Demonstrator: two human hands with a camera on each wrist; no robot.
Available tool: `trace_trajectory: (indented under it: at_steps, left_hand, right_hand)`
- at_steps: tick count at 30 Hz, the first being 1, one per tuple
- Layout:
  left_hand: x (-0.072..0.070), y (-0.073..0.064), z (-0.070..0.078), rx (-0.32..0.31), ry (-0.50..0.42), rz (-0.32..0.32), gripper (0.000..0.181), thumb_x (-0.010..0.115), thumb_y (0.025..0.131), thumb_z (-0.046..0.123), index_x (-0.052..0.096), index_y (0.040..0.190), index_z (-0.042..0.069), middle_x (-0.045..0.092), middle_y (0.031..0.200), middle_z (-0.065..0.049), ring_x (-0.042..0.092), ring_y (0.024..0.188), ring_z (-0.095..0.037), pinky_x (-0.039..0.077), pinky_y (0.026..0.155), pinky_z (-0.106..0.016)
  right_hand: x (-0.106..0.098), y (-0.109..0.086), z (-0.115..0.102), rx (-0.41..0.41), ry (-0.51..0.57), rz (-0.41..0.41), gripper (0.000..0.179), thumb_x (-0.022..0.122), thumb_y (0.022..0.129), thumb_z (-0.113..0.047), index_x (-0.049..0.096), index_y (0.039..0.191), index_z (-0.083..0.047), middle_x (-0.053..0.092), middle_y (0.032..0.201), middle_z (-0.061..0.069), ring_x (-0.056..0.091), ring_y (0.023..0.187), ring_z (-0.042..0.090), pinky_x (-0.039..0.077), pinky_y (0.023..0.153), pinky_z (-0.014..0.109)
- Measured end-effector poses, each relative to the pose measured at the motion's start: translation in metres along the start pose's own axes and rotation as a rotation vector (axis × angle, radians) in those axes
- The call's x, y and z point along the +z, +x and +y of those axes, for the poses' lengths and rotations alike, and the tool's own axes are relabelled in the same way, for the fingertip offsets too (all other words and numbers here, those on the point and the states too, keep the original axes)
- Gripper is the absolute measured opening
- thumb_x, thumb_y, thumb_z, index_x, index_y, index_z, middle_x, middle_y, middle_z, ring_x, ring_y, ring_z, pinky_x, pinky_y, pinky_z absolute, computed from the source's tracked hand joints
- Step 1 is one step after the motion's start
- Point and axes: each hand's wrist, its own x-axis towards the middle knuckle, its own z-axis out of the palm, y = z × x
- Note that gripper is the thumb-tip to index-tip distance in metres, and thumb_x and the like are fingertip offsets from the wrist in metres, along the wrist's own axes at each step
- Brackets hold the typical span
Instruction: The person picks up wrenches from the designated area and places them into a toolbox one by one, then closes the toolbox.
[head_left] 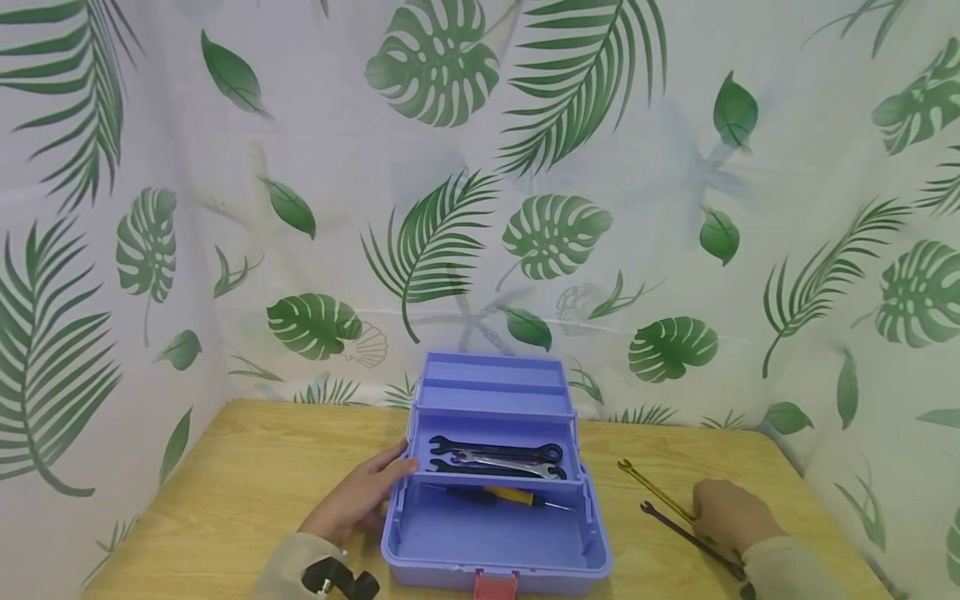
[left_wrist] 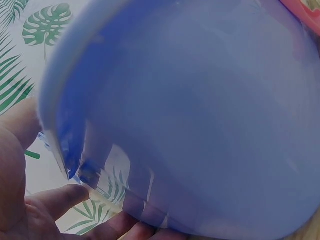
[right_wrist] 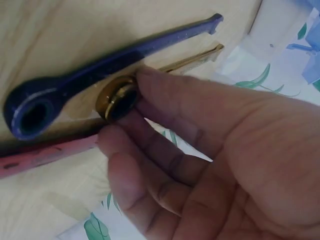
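Observation:
A lavender toolbox (head_left: pixel 498 542) stands with its lid raised and its tray (head_left: pixel 486 425) lifted out over the base. Black wrenches (head_left: pixel 495 448) and a silver wrench (head_left: pixel 517 462) lie in that tray. In the base is a yellow-and-black screwdriver (head_left: pixel 510 497). My left hand (head_left: pixel 360 496) holds the toolbox's left side, thumb at the tray's edge and fingers along the outer wall (left_wrist: pixel 200 125). To the right, my right hand (head_left: pixel 731 512) pinches the ring end of a gold wrench (right_wrist: pixel 117 97) between thumb and fingers. Beside it lies a dark purple wrench (right_wrist: pixel 100 67).
A red latch (head_left: pixel 495 586) hangs at the toolbox's front. Below the purple wrench in the right wrist view is a reddish strip (right_wrist: pixel 45 157), its kind unclear. The wooden tabletop (head_left: pixel 277 467) ends at a leaf-patterned cloth (head_left: pixel 465 167) behind and at both sides.

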Motion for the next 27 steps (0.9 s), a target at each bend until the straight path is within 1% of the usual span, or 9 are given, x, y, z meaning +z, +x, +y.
trace_trajectory:
  at_steps: [3,4,6,10,15,20,27]
  left_hand:
    - [-0.0009,0.0007,-0.0001,0.005,-0.001,0.0,0.08,0.059,0.088,0.054,0.025,0.151,0.018,0.036,0.144,-0.028,0.051,0.118,-0.044,0.054,0.076,-0.05]
    - [-0.0008,0.0008,-0.0001,0.006,-0.001,0.002,0.081,0.059,0.087,0.054,0.025,0.151,0.018,0.036,0.144,-0.028,0.051,0.118,-0.044,0.054,0.076,-0.05]
    - [-0.0006,0.0007,-0.0001,0.002,-0.003,0.004,0.081,0.059,0.087,0.055,0.026,0.151,0.018,0.035,0.145,-0.027,0.051,0.118,-0.045,0.055,0.075,-0.05]
    - [-0.0001,0.0012,-0.001,-0.007,-0.018,-0.001,0.082,0.061,0.086,0.055,0.026,0.151,0.019,0.034,0.145,-0.027,0.051,0.118,-0.044,0.055,0.073,-0.05]
    - [0.0009,0.0011,-0.0005,-0.012,-0.003,0.012,0.083,0.061,0.085,0.056,0.027,0.151,0.02,0.034,0.145,-0.027,0.053,0.117,-0.043,0.055,0.074,-0.05]
    - [0.0025,-0.0013,0.0023,-0.009,-0.004,0.01,0.083,0.061,0.085,0.056,0.026,0.151,0.019,0.034,0.145,-0.028,0.053,0.115,-0.044,0.055,0.073,-0.051]
    - [0.0021,-0.0012,0.0018,-0.03,0.014,0.016,0.083,0.06,0.085,0.058,0.026,0.151,0.02,0.036,0.143,-0.029,0.059,0.109,-0.04,0.056,0.069,-0.05]
  right_hand:
    - [0.0026,0.0004,-0.0027,0.003,0.006,0.035,0.034,0.065,0.073,-0.004,0.04,0.053,-0.016,0.034,0.049,-0.007,0.033,0.049,0.011,0.027,0.045,0.025]
    - [0.003,0.0009,-0.0035,0.004,0.001,0.045,0.036,0.064,0.072,-0.002,0.038,0.052,-0.017,0.033,0.048,-0.007,0.032,0.048,0.011,0.026,0.044,0.025]
    - [0.0032,0.0021,-0.0048,0.01,-0.021,0.049,0.036,0.062,0.073,-0.001,0.038,0.051,-0.017,0.036,0.047,-0.007,0.033,0.047,0.011,0.028,0.043,0.026]
    - [0.0014,0.0053,-0.0072,0.016,-0.069,0.033,0.027,0.059,0.074,0.002,0.046,0.055,-0.013,0.049,0.054,-0.002,0.044,0.051,0.015,0.038,0.045,0.032]
    - [-0.0013,0.0079,-0.0093,0.007,-0.114,0.026,0.024,0.056,0.079,0.001,0.05,0.06,-0.011,0.052,0.06,-0.001,0.048,0.055,0.017,0.046,0.049,0.039]
    - [-0.0026,0.0084,-0.0103,0.001,-0.124,0.029,0.026,0.053,0.083,0.0,0.049,0.06,-0.011,0.052,0.059,-0.001,0.048,0.055,0.017,0.047,0.05,0.04]
    - [-0.0016,0.0087,-0.0103,0.005,-0.128,0.043,0.025,0.054,0.082,0.0,0.049,0.059,-0.011,0.052,0.06,0.0,0.047,0.055,0.017,0.046,0.049,0.039]
